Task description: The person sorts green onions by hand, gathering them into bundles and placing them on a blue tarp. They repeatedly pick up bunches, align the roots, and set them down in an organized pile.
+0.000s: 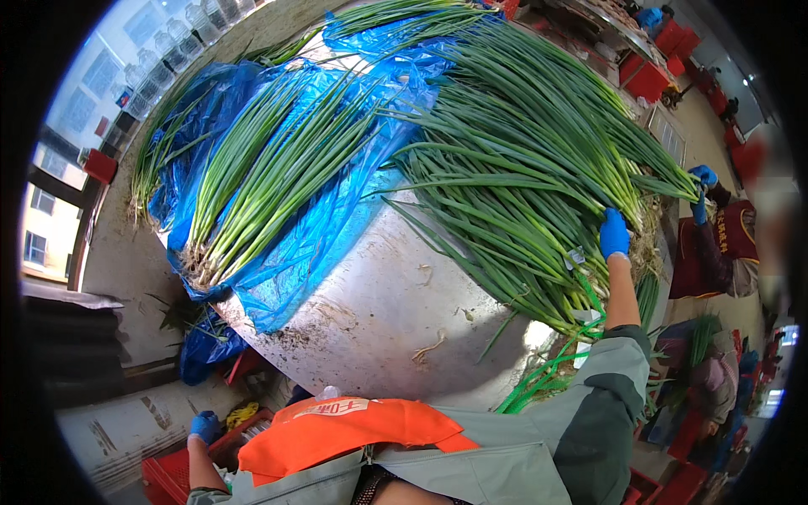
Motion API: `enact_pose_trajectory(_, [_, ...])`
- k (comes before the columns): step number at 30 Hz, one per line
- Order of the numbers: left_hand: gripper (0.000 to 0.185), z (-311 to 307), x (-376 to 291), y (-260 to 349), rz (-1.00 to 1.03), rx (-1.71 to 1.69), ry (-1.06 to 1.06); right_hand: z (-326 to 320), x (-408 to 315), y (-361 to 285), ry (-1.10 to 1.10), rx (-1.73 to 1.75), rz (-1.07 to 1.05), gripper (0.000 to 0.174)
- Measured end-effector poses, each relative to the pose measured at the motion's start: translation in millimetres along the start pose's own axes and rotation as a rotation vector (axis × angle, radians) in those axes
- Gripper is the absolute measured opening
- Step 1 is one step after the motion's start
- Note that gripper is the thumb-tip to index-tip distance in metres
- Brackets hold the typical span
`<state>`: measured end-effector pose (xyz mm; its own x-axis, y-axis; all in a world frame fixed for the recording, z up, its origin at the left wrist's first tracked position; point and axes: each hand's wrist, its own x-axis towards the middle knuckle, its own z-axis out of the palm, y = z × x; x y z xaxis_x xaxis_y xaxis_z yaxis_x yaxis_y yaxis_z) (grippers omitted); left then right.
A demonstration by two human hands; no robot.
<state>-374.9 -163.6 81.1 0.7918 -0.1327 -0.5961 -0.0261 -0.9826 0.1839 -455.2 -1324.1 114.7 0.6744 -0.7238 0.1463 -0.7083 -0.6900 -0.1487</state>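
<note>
My right hand [613,235], in a blue glove, is closed around the pale lower stalks of some green onions [568,202] at the right of the metal table. These onions lie in a large heap, leaves toward the far left and roots toward the right edge. Low on the left, my gloved left hand [206,426] hangs beside a red plastic crate [167,470], away from the onions. Whether its fingers hold anything cannot be made out. Another bunch of green onions [278,183] rests on blue plastic sheeting [328,252], roots toward me.
The metal tabletop [385,303] bears soil and root scraps. Green strapping [543,372] and white tags lie at its near right. Across the right edge, a co-worker's blue-gloved hands [702,189] hold onion root ends. Clear plastic jars [167,47] line the window ledge.
</note>
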Motion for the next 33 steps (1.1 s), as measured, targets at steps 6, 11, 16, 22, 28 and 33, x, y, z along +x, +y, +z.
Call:
enact_pose_trajectory(6, [0.031,-32,26,54,-0.453,-0.707,-0.005,-21,0,-33,0.137,-0.427,-0.155,0.029])
enact_pose_trajectory(11, [0.033,-48,49,60,-0.315,-0.736,0.059,-2,10,63,0.139,-0.485,-0.104,0.019])
enact_pose_trajectory(16, [0.031,-28,44,28,-0.395,-0.603,-0.008,-25,-13,-62,0.111,-0.362,-0.155,0.034])
enact_pose_trajectory(22, [0.018,-73,69,115,-0.072,-0.313,0.062,-21,-47,-210,-0.014,-0.182,-0.491,0.046])
enact_pose_trajectory(28, [0.048,-89,93,73,-0.057,-0.039,0.340,16,27,-158,-0.021,0.159,-0.251,0.042])
enact_pose_trajectory(33, [0.046,-160,93,96,-0.297,-0.101,0.447,-16,9,-239,-0.110,0.029,-0.297,0.050])
